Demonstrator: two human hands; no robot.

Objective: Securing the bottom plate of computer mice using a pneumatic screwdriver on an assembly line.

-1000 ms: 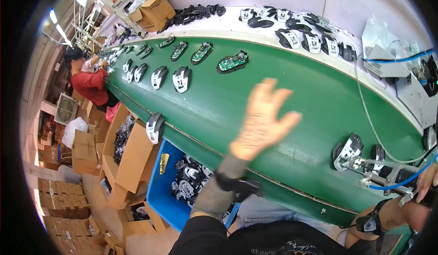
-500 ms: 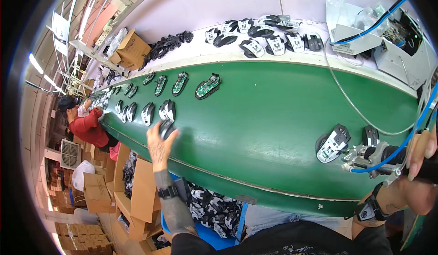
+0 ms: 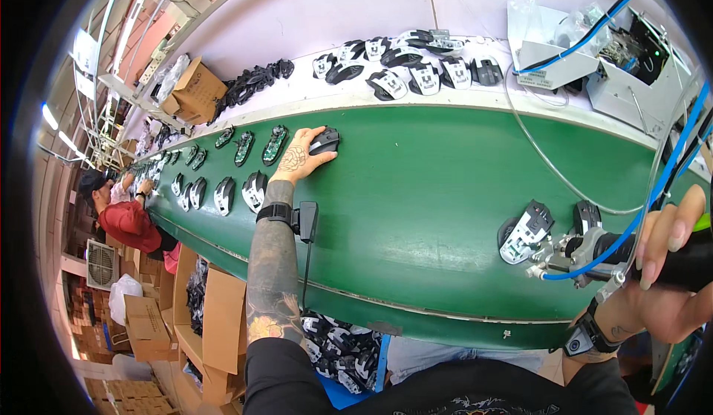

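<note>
1. Being held at ten o'clock of the view, between the thumb and fingers of the left hand (image 3: 301, 155), is a dark mouse (image 3: 324, 141); whether its weight is borne by the green surface (image 3: 401, 214) cannot be told.
2. By the right hand (image 3: 672, 303), at four o'clock near the rim, a black cylindrical tool (image 3: 683, 272) with a blue hose (image 3: 572, 274) is grasped.
3. Half a second ago the left hand was seen on a dark piece at the end of the near row; now the far row has been reached, and the spot where a bare circuit board was seen is covered by hand and dark mouse. It is judged that the piece has been carried across; whether it is seated on that board cannot be told.
4. At nine o'clock from the left hand, bodies with exposed circuit boards (image 3: 275, 145) are lined up; at eight o'clock, white-and-black mice (image 3: 254, 192) are set in the near row.
5. At ten o'clock from the right hand, a slanted mouse (image 3: 526, 233) is placed near the tool's metal end; a second mouse (image 3: 587, 216) is partly hidden behind it.
6. Farther out, more mice (image 3: 425, 78) are spread on the white shelf (image 3: 475, 101) at two o'clock from the left hand, parts are heaped in a blue bin (image 3: 383, 363) at five, and a co-worker (image 3: 132, 225) is seen at eight.
</note>
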